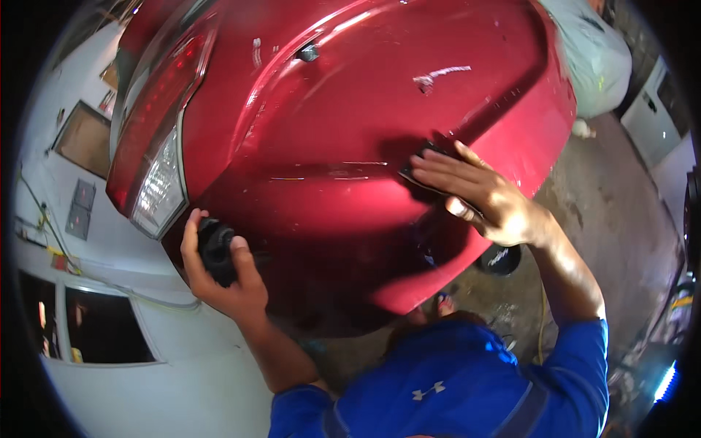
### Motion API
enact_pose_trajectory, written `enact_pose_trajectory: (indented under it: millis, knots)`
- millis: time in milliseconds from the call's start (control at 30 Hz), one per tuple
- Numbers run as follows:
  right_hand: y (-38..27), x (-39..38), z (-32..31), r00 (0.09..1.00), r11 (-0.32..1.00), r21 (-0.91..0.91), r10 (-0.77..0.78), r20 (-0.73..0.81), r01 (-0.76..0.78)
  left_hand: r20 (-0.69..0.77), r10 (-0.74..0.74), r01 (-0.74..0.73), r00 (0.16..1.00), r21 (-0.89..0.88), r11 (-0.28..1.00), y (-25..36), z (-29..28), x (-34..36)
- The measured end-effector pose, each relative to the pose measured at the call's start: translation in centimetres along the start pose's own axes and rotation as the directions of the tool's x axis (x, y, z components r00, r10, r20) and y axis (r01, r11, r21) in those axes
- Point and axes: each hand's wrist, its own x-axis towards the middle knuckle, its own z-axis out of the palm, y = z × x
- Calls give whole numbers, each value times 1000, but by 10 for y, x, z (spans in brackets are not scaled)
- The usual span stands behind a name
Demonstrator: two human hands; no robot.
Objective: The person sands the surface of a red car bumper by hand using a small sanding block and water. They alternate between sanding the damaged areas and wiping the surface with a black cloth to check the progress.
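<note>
A glossy red car body panel (350, 109) curves across the middle, with a red and clear car lamp (158, 186) at its left. My left hand (232, 281) is curled round a black rounded object (217, 252) beside the lamp's lower end; its exact kind is unclear. Over the right part of the panel, my right hand (489, 201) has its fingers laid along a flat black pad (414, 174), pressing it to the paint. Most of the pad is hidden under the fingers. Streaks of light and small whitish marks show on the paint.
A black round item (500, 260) is by the panel's lower right edge, above the concrete floor (599, 219). A pale plastic sheet (591, 58) hangs at the upper right. White wall (190, 379) with a dark window (106, 325) stands on the left.
</note>
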Motion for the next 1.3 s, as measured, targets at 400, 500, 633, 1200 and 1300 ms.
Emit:
enact_pose_trajectory:
  millis: [400, 500, 633, 1200, 1300]
  knots:
    - [-5, 44, -8, 964, 986, 87, -161, 211, 145, 56, 114, -122, 992, 178, 976, 0, 2, -2]
    - [-11, 85, 7, 963, 968, 43, -251, 95, 248, 91, 122, -137, 988, 186, 973, 4, 11, -2]
    - [-23, 107, 11, 938, 937, 111, -340, 69, 331, 22, 117, -120, 993, 178, 977, 3, 12, -3]
    - [14, 86, -9, 866, 915, 149, -404, 296, 376, -96, 104, -62, 990, 367, 928, 5, 12, -14]
    - [6, 119, 7, 853, 883, 163, -469, 231, 441, -47, 113, -91, 992, 334, 938, 5, 19, -11]
